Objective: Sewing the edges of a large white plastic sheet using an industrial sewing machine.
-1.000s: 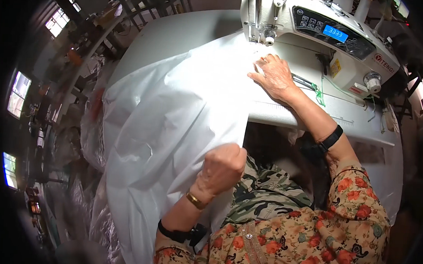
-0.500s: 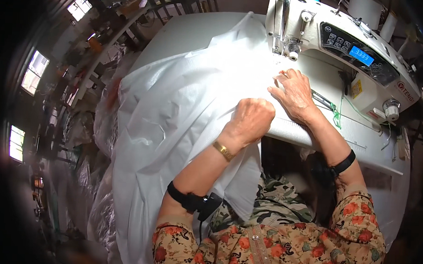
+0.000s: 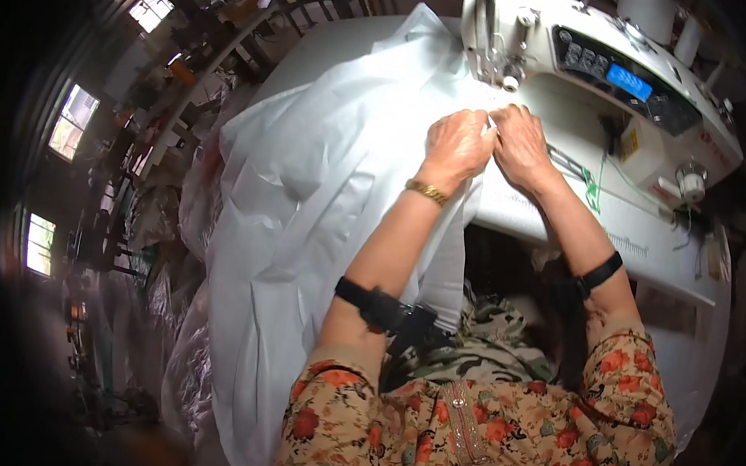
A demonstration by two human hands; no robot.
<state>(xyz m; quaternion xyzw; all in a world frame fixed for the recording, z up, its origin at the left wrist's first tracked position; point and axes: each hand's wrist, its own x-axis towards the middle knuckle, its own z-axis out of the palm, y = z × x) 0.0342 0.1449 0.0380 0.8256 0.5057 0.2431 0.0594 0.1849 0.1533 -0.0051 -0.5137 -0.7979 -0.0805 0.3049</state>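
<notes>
A large white fabric sheet (image 3: 335,156) lies over the left of the table and hangs down at the near side in loose folds. My left hand (image 3: 458,147) is closed on its right edge, thumb against curled fingers. Right beside it, thumbs almost meeting, my right hand (image 3: 522,146) pinches the same edge with bent fingers. Both are just on the near side of the sewing machine's (image 3: 507,60) needle area. Glare and my fingers hide the exact spot where the cloth is gripped.
The machine's control panel (image 3: 621,81) has a lit blue screen. Tweezers (image 3: 569,162) and green thread (image 3: 591,191) lie on the table to the right of my right hand. Thread cones (image 3: 688,43) stand behind the machine. Clear plastic sheeting (image 3: 187,333) hangs at the left.
My left hand has moved up and slightly right to join my right hand at the fabric edge. The right hand has shifted slightly farther away, its fingers now more curled.
</notes>
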